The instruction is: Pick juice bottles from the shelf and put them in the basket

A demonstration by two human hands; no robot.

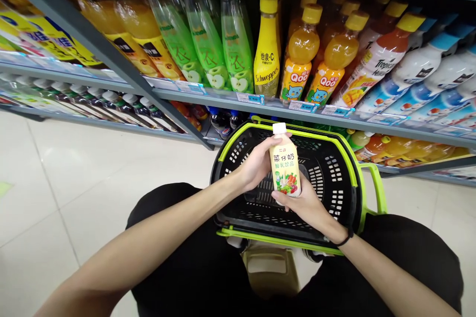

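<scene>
A pale yellow milk drink bottle (pixel 285 168) with a white cap is held upright between both my hands, its printed label facing me. My left hand (pixel 258 161) wraps the upper left side, with the thumb near the neck. Low on the right side, my right hand (pixel 303 203) grips the bottle near its base, thumb across the front. Beneath the hands sits a black shopping basket (pixel 336 193) with lime green rim and handles, between my knees. The bottle and hands hide part of the basket's inside.
Ahead stands a drinks shelf (pixel 223 96) with price tags along its edge. It holds green-capped apple drink bottles (pixel 238 44), a yellow Schweppes bottle (pixel 267 54), orange Qoo bottles (pixel 297 59) and white bottles with blue caps (pixel 412 67). Pale floor tiles (pixel 92 173) lie around.
</scene>
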